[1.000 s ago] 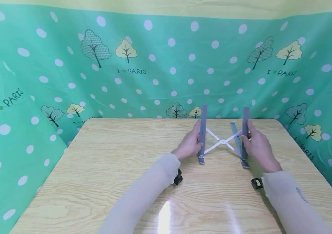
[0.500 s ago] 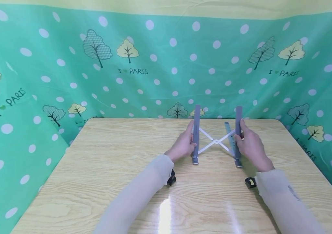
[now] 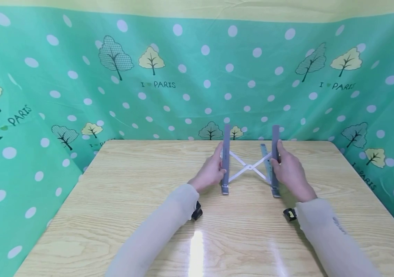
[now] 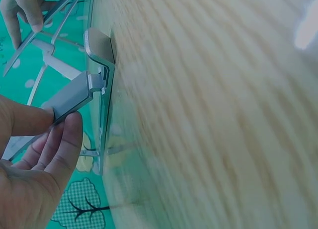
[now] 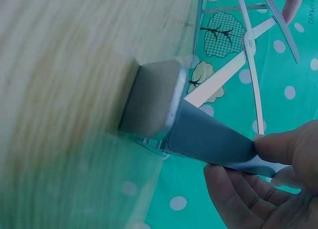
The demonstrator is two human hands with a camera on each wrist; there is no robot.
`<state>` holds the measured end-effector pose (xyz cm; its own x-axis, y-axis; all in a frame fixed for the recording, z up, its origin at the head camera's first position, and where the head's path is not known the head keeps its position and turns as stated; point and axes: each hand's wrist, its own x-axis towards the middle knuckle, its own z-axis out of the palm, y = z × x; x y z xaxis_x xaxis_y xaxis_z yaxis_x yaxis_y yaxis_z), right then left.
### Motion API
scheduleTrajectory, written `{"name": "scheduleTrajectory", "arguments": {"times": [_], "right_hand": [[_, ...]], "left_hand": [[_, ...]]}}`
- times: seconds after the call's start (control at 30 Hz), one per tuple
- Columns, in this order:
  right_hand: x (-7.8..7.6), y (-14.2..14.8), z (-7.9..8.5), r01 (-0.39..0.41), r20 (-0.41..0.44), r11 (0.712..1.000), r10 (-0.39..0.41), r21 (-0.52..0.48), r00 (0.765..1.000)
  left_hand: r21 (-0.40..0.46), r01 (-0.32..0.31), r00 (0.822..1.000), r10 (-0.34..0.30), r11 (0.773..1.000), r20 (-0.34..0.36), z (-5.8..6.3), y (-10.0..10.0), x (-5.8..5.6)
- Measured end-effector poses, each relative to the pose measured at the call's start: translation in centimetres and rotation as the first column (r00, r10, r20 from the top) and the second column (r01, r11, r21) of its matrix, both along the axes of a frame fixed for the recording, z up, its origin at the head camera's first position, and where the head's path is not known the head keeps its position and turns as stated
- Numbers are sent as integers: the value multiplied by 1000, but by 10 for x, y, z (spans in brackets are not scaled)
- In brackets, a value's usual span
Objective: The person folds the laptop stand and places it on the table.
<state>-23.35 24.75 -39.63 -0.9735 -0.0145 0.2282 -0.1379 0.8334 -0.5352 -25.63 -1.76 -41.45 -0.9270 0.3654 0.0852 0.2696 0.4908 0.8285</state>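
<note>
A grey folding laptop stand [image 3: 250, 167] is spread in an X on the far part of the table, its two upper bars tilted up toward the back. My left hand [image 3: 208, 171] pinches the left bar [image 3: 226, 161]; in the left wrist view the thumb [image 4: 35, 120] lies on one face and the curled fingers on the other. On the opposite side, my right hand [image 3: 291, 171] grips the right bar [image 3: 275, 159] between thumb and fingers. Close up in the right wrist view, the front lip [image 5: 154, 100] of that bar sits down at the tabletop.
The wooden table [image 3: 113, 215] ends at a green dotted curtain [image 3: 197, 69] printed with trees, which hangs right behind the stand and along both sides. Black wrist devices [image 3: 289, 214] sit at the cuffs of both light sleeves [image 3: 155, 231].
Both hands and the laptop stand have shifted left across the table together. The gap between the two bars looks nearly the same, and both grips are unchanged.
</note>
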Motion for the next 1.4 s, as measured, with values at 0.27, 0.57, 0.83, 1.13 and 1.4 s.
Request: {"name": "scheduleTrajectory", "arguments": {"times": [0.27,0.57,0.83,1.13,1.4], "right_hand": [[-1,-11,1,-4,1,1000,4,0,1000],[-4,-21,1,-7,9,1000,7,7,1000],[-6,-30,1,-8,31,1000,8,2,999],[-6,-42,2,-16,48,1000,16,-14,999],[-9,-51,0,-19,49,1000,19,-11,999]], "left_hand": [[32,-14,1000,13,999,24,0,-10,1],[29,-38,999,37,999,25,0,-20,3],[16,-50,998,50,999,25,0,-29,4],[11,-73,997,72,997,39,0,-40,7],[-19,-75,997,75,997,19,1,-49,7]]}}
